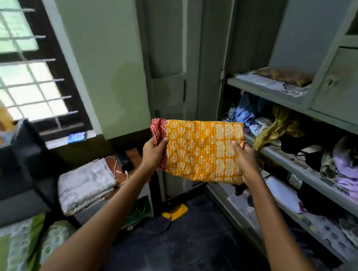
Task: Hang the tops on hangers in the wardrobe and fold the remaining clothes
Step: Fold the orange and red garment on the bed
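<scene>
While both hands' fingers pinch folded orange cloth (200,150), cluttered wardrobe shelves (299,165) right, grey bundle (85,189) left

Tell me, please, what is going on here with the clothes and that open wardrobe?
A person is holding up a folded orange printed cloth with a red border in front of an open grey-green wardrobe. The left hand grips its red end, and the right hand grips the opposite end. The cloth is in the air, not yet on any shelf. The middle shelf beside it holds a jumble of unfolded clothes.
</scene>
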A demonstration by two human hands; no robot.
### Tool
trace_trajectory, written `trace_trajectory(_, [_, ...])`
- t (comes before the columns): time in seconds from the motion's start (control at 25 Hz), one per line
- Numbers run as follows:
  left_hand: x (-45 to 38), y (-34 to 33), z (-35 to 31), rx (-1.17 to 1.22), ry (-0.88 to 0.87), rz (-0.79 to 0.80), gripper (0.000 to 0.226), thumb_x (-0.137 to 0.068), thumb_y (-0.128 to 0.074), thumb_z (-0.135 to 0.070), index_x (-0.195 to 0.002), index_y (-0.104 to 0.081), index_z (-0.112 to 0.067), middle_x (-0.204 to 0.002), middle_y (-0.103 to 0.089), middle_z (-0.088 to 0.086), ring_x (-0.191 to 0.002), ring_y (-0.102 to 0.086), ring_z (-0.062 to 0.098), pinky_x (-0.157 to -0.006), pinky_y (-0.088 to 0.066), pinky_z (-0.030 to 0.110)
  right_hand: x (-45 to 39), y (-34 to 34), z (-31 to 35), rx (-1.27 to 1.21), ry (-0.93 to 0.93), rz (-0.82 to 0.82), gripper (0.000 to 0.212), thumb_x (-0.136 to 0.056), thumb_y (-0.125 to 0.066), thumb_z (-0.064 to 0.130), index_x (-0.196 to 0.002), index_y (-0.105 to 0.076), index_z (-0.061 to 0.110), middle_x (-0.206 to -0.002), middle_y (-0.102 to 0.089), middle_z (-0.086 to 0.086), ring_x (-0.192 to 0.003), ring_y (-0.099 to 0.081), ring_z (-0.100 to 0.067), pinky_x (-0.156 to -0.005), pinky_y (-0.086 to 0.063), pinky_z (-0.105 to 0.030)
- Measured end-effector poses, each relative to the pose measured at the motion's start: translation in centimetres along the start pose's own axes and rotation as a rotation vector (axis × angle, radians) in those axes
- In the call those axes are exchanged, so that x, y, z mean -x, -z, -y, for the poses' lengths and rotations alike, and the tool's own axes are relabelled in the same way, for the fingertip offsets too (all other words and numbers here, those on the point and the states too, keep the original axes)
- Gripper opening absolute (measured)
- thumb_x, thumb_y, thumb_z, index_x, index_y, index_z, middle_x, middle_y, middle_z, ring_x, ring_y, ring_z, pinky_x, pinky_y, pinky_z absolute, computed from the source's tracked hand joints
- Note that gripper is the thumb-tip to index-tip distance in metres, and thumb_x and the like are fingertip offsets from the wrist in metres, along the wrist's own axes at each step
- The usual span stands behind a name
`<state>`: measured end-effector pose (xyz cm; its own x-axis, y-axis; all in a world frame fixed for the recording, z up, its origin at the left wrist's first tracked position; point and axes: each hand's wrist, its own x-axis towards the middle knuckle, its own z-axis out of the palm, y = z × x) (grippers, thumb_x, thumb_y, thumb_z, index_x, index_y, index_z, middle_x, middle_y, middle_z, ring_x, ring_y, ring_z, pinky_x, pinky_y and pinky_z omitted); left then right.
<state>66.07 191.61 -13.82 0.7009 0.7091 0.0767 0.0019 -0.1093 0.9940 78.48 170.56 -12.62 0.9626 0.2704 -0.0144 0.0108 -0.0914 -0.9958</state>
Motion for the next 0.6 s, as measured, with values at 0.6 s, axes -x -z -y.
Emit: trace_trajectory(0.6, [-33.2,-24.7,-7.6,-0.034,-0.213,0.330,0.014,-0.093,-0.056,-0.021,-0.103,-0.061,-0.012,-0.094,-0.065,0.001,-0.084,-0.064,0.016,-0.076,-0.051,0.029,-31.1,7.3,6.2,-0.129,0.019,-0.410,0.027,-0.094,-0.054,0.032,-0.105,-0.060,0.009,-0.120,-0.059,-0.026,-0.109,-0.058,-0.039,-0.098,-0.044,-0.052])
